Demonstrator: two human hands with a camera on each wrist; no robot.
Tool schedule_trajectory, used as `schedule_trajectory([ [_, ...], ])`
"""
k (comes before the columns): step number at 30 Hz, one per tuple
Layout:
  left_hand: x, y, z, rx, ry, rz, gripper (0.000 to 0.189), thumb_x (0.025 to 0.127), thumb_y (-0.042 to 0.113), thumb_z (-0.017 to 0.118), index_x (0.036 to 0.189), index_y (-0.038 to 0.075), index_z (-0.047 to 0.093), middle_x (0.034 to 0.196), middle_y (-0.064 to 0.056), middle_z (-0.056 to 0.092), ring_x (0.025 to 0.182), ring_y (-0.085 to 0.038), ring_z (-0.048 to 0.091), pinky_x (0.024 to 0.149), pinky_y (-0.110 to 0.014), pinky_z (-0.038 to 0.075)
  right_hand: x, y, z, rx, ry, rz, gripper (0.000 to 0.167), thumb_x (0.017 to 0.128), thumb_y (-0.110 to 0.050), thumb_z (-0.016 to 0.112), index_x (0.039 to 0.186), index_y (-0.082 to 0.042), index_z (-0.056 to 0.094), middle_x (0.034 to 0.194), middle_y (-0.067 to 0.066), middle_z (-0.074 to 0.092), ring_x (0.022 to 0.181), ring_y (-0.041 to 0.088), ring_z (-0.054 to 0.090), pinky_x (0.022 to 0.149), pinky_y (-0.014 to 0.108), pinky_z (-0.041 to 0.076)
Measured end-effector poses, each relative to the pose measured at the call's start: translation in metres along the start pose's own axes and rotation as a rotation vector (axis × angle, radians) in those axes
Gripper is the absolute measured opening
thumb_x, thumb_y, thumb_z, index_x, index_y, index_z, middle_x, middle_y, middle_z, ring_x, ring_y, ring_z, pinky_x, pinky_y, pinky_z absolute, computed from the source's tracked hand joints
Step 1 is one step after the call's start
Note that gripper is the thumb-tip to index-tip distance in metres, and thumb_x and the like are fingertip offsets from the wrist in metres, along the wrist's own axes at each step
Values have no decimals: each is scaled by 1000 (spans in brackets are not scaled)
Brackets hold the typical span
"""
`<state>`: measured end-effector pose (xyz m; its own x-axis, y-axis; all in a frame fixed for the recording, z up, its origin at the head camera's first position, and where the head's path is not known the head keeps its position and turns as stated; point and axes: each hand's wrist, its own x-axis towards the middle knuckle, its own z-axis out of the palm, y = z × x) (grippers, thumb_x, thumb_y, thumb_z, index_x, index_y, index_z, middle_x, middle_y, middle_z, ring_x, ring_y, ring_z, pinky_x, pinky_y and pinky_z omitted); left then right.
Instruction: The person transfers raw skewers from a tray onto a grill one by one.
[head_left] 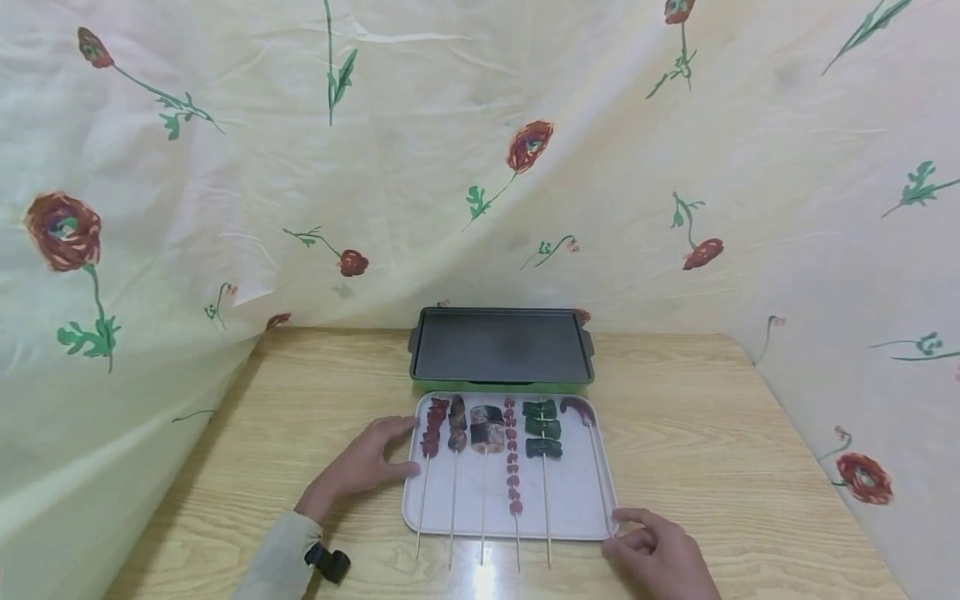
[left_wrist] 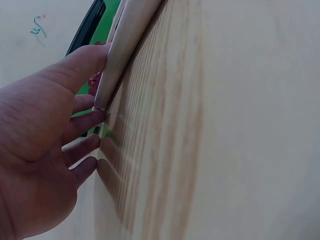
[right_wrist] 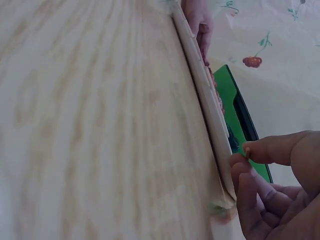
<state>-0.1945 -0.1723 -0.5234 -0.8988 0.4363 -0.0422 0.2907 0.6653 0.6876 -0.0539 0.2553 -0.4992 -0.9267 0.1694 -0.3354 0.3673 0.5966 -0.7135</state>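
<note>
A white tray (head_left: 480, 527) on the wooden table carries several food skewers side by side, their bare sticks toward me. My right hand (head_left: 658, 552) is at the tray's front right corner, pinching the stick end of the rightmost skewer, topped by a purple curled tentacle-like piece (head_left: 577, 407). Its thumb and finger meet on the stick tip (right_wrist: 247, 152) in the right wrist view. My left hand (head_left: 372, 457) touches the tray's left edge with extended fingers and thumb. Nearest it are a dark red chunk skewer (head_left: 432, 427) and a brown one (head_left: 457, 425).
Directly behind the tray stands a black griddle (head_left: 502, 343) with a green base. On the tray also lie a skewer with fish-like slices (head_left: 487, 429), one of small red pieces (head_left: 512, 458) and one of green rolls (head_left: 543, 428). Flowered cloth (head_left: 420, 167) surrounds the table.
</note>
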Motion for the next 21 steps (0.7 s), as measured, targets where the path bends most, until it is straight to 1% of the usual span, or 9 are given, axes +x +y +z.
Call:
schedule_trajectory([
  [3, 0, 1, -1, 3, -1, 4, 77, 88, 43, 80, 151, 12, 50, 155, -10, 49, 146, -34, 40, 123, -53, 32, 2, 2, -3, 38, -12, 16, 49, 84, -24, 83, 125, -1, 69, 79, -2, 72, 80, 13, 64, 79, 25, 52],
  [5, 0, 1, -1, 9, -2, 2, 77, 88, 43, 80, 151, 12, 51, 155, -10, 49, 146, -34, 40, 123, -54, 31, 3, 4, -5, 79, -34, 34, 49, 85, -25, 83, 125, 0, 69, 77, 0, 70, 81, 14, 63, 77, 21, 51],
  [7, 0, 1, -1, 11, -2, -2, 77, 87, 43, 80, 151, 12, 50, 155, -10, 49, 147, -34, 39, 123, -54, 31, 4, 6, -7, 113, -56, 48, 51, 85, -26, 83, 125, 1, 69, 78, 2, 70, 82, 15, 62, 74, 19, 52],
  [10, 0, 1, -1, 14, -2, -7, 78, 87, 44, 80, 152, 13, 50, 156, -10, 48, 147, -34, 39, 123, -54, 31, 5, 8, -8, 147, -77, 66, 52, 85, -27, 83, 125, 3, 68, 82, 3, 72, 83, 17, 62, 71, 21, 54],
  [15, 1, 2, -1, 10, -5, 1, 78, 87, 44, 80, 151, 12, 50, 156, -10, 48, 147, -35, 39, 122, -54, 32, 6, 9, -7, 150, -55, 91, 47, 85, -25, 84, 119, 3, 70, 83, 3, 73, 82, 17, 63, 68, 21, 53],
  [21, -1, 0, -1, 5, -2, -2, 78, 87, 45, 80, 152, 13, 50, 156, -11, 48, 146, -35, 39, 122, -55, 32, 4, 9, -5, 177, -38, 101, 40, 87, -18, 81, 118, 5, 70, 83, 3, 71, 75, 17, 59, 59, 25, 52],
])
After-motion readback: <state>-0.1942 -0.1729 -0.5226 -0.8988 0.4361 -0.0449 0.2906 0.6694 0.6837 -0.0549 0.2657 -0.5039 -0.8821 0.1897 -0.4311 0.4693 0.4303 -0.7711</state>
